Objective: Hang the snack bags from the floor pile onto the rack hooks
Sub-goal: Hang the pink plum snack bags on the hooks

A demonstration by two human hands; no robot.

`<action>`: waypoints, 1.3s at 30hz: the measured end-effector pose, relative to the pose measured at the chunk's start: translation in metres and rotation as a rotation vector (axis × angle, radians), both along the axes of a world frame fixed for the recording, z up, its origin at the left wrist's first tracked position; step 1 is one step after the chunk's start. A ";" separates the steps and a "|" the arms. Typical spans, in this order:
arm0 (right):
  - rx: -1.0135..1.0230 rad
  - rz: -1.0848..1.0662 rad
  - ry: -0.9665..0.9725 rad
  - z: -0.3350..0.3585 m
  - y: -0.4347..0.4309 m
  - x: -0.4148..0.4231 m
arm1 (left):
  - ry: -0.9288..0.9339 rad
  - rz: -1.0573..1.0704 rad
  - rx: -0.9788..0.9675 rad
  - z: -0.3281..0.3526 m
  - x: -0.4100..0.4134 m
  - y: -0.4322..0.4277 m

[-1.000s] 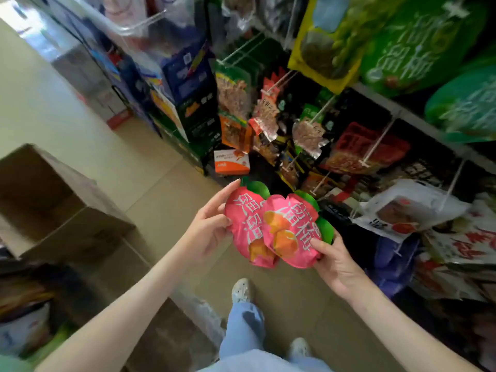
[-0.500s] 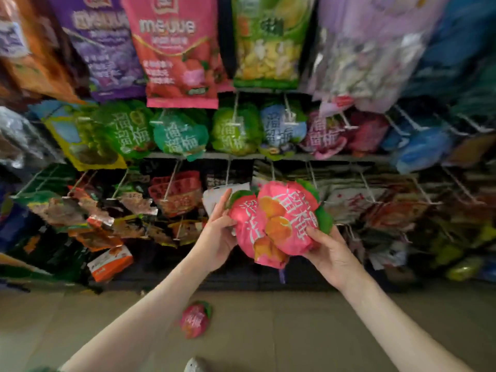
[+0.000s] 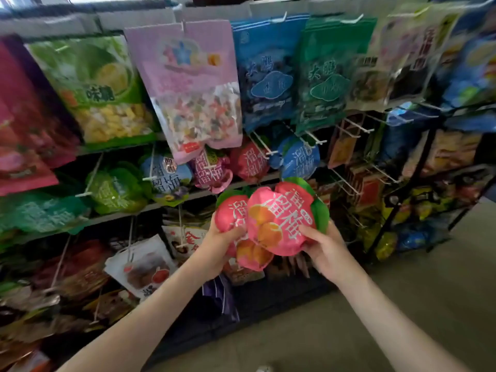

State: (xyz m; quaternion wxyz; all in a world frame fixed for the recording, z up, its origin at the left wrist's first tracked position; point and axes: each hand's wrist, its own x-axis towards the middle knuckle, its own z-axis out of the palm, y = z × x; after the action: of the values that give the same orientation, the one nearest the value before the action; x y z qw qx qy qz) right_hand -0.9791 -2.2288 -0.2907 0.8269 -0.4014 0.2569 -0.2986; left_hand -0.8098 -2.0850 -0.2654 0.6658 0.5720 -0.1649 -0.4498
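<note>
Pink round snack bags (image 3: 279, 221) with green leaf edges are in the centre of the head view, two of them overlapping, held up in front of the rack (image 3: 134, 16). The left hand (image 3: 214, 251) grips the rear bag at its lower left, fingers (image 3: 233, 233) curled on it. The right hand (image 3: 327, 248) pinches the front bag at its lower right edge. Bare white hooks (image 3: 354, 127) stick out at the upper right of the bags. A blue bag (image 3: 300, 159) hangs just above them. Grey floor (image 3: 402, 304) fills the lower right.
</note>
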 end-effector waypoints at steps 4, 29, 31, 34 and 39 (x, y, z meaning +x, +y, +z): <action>-0.013 -0.107 0.040 0.001 -0.050 -0.017 | 0.034 -0.031 0.046 0.004 0.011 -0.029; -0.117 0.305 0.142 0.010 -0.167 0.049 | 0.127 0.406 -0.034 -0.024 0.003 -0.039; -0.119 0.358 0.135 0.010 -0.167 0.058 | 0.113 0.412 -0.045 -0.021 -0.001 -0.033; -0.121 0.410 0.142 0.008 -0.169 0.071 | 0.092 0.388 -0.033 -0.016 -0.001 -0.027; -0.117 0.421 0.164 0.000 -0.167 0.082 | 0.103 0.398 0.012 -0.010 0.012 -0.022</action>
State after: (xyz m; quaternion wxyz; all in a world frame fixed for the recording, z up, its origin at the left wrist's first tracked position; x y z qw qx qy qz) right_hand -0.8968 -2.3961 -0.2904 0.8226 -0.5163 0.2161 -0.1003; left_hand -0.7974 -2.1075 -0.2751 0.7456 0.5737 -0.0118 -0.3389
